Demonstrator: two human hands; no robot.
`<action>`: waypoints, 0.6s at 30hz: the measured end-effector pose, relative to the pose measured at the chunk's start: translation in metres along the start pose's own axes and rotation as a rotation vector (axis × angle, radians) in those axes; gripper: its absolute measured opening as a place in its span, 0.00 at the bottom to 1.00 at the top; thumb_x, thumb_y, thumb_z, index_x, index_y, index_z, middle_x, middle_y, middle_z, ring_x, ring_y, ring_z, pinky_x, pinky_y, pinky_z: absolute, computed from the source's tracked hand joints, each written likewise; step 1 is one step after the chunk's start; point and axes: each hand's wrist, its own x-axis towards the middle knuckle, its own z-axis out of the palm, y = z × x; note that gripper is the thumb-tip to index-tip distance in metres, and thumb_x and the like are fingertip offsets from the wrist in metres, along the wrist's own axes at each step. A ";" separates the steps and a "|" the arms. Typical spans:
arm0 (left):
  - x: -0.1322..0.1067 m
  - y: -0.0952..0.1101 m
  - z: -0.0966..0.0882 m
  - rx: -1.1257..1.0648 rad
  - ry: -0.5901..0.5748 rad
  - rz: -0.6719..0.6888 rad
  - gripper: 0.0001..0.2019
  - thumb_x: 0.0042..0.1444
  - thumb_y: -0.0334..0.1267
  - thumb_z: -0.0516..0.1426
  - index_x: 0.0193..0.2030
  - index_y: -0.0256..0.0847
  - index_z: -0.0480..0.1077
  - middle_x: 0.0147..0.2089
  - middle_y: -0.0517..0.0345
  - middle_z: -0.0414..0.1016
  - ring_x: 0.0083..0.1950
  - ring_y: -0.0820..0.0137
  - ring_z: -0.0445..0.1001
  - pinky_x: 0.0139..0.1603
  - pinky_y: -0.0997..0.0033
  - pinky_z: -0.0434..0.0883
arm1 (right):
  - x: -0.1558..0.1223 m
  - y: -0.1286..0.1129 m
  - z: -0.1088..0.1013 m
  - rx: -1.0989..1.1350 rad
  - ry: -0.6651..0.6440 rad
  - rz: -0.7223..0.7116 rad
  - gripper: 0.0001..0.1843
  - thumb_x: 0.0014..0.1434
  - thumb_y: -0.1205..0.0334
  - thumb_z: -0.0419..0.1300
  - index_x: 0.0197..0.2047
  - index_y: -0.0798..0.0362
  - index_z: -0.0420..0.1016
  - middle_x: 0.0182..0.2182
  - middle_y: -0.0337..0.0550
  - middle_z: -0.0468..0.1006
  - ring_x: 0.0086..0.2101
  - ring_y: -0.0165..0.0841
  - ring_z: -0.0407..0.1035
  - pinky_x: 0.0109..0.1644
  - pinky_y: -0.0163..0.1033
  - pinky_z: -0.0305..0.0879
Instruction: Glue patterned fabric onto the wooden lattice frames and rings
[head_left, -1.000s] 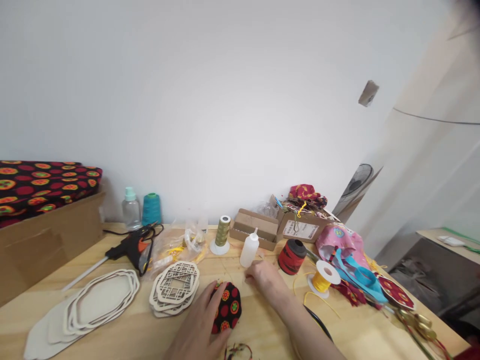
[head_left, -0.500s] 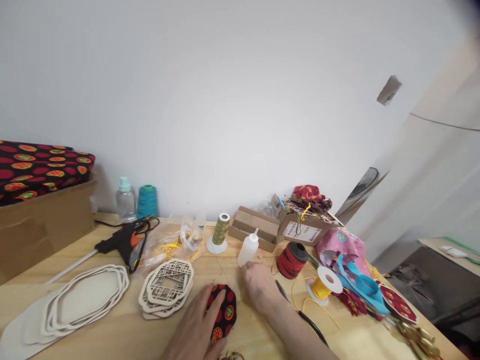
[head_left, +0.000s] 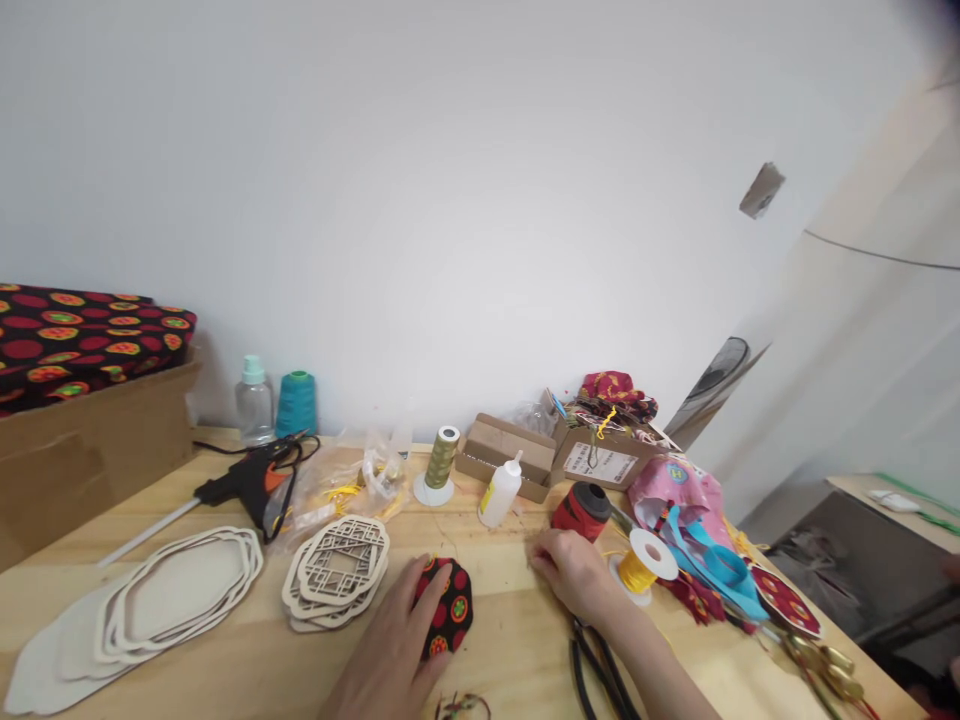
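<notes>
My left hand (head_left: 397,635) rests over a small, rounded fabric-covered piece (head_left: 454,612), black with red and orange dots. Its fingers lie across the top and the thumb is at the lower edge, holding the piece against the table; its left part is hidden. My right hand (head_left: 574,570) is curled closed at the head end of a black-handled cutting tool (head_left: 596,670), just in front of the red thread spool (head_left: 581,512). What its fingers pinch, if anything, is hidden. Between and beyond the hands stands a white squeeze bottle (head_left: 500,495) with a pointed nozzle.
Wooden lattice cutouts (head_left: 337,570) and octagonal frames (head_left: 180,590) lie left, below a glue gun (head_left: 244,485). A gold thread cone (head_left: 441,465) and an open cardboard box (head_left: 502,455) stand behind. Rightward are a yellow cord spool (head_left: 646,565) and blue ribbon (head_left: 709,565).
My right hand has left the squeeze bottle, which now stands upright, and moved right and nearer to the black-handled tool. My left hand stays on the fabric piece.
</notes>
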 end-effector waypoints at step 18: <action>0.007 0.007 -0.023 -0.069 -0.120 -0.061 0.25 0.52 0.32 0.49 0.58 0.37 0.58 0.62 0.42 0.57 0.61 0.57 0.57 0.56 0.54 0.60 | 0.013 -0.017 0.001 -0.248 -0.160 -0.043 0.05 0.59 0.68 0.54 0.34 0.59 0.70 0.32 0.40 0.74 0.34 0.30 0.70 0.37 0.39 0.67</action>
